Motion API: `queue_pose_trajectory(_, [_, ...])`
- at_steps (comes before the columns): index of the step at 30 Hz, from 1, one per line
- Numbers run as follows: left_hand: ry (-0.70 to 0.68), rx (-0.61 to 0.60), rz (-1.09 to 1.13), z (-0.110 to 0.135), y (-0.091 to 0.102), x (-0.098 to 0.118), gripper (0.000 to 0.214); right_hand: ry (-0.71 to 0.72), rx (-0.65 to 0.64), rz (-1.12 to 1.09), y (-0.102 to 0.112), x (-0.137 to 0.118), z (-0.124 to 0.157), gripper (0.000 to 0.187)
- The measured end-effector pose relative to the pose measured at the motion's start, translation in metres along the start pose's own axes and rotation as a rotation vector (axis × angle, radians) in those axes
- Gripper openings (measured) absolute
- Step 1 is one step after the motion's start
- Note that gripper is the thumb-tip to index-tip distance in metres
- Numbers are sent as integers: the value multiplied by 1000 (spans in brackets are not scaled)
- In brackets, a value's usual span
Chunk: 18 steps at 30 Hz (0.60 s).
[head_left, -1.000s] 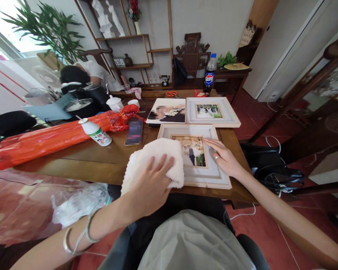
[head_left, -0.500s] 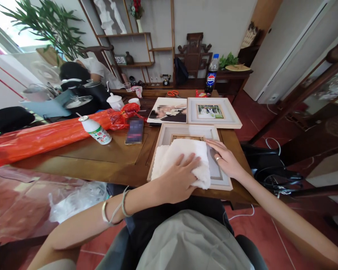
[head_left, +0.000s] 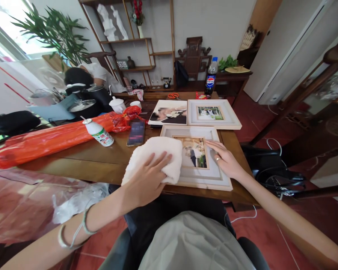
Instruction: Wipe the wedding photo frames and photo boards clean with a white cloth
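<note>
My left hand (head_left: pixel 150 179) is on a folded white towel (head_left: pixel 160 148), its fingers spread over the top and its thumb out of sight. The towel covers the left side of a pale wooden picture frame (head_left: pixel 194 182) and hangs past its edge over the table. Inside that frame, a photo of a couple (head_left: pixel 193 152) shows. My right hand (head_left: pixel 224 159) lies on the frame's right side with its fingers stretched out, a ring on one of them, holding nothing.
Behind lie a second framed photo (head_left: pixel 210 113) and a photo panel (head_left: pixel 169 113). On the wooden table (head_left: pixel 101 157) are a phone (head_left: pixel 136 132), a white bottle (head_left: pixel 99 133), a long red-wrapped bundle (head_left: pixel 50 137), orange scissors (head_left: pixel 173 96) and a cola bottle (head_left: pixel 210 78). A person (head_left: pixel 97 73) bends down at the back left.
My left hand has slid the towel leftward, uncovering the photo in the near frame. My right hand stays where it was on the frame's right side.
</note>
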<state>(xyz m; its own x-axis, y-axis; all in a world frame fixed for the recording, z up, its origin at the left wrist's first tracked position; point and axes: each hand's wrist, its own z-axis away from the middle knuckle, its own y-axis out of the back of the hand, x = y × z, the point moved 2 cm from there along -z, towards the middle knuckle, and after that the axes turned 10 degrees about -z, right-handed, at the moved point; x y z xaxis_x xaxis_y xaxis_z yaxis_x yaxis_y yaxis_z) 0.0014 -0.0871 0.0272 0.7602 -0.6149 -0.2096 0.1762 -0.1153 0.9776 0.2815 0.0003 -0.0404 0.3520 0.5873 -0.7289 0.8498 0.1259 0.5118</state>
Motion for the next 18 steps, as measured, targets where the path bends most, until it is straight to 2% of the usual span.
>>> queue_pose_trajectory(5, [123,53,-116,-30,-9,-4,20,17,-8,-7,0,0,-1,71])
queue_pose_trajectory(12, [228,118,-194,-91,-23,-44,27,35,-17,-8,1,0,-1,71])
queue_pose_trajectory(15, [219,136,-206,-97,-26,-55,28,41,-21,-6,1,0,-1,71])
queue_pose_trajectory(18, [179,113,-205,-87,-23,-55,29,25,-25,1,1,-1,-1,72])
